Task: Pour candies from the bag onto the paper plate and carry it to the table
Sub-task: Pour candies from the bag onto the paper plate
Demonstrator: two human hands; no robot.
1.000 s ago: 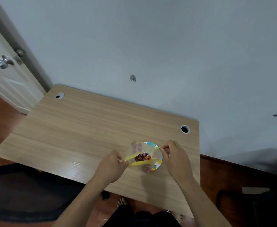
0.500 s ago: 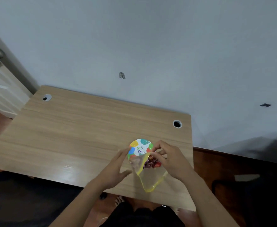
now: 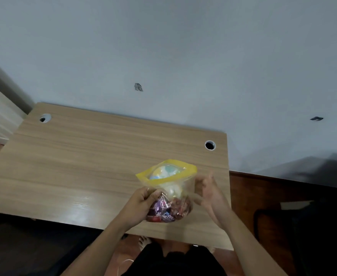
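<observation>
Fingers (image 3: 153, 193) pinch candy bag (image 3: 168, 196) upright

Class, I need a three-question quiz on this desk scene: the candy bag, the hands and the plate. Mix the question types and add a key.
1. True or false: the mouth of the bag is sealed shut.
2. Which hand grips the bag's lower part, where the candies sit?
   A. left hand
   B. right hand
3. Fill in: the colourful paper plate is seen through the bag's ____ mouth.

Key:
1. False; the yellow-edged mouth gapes open.
2. A; the right hand's fingers are spread at the bag's side.
3. Open.
</observation>
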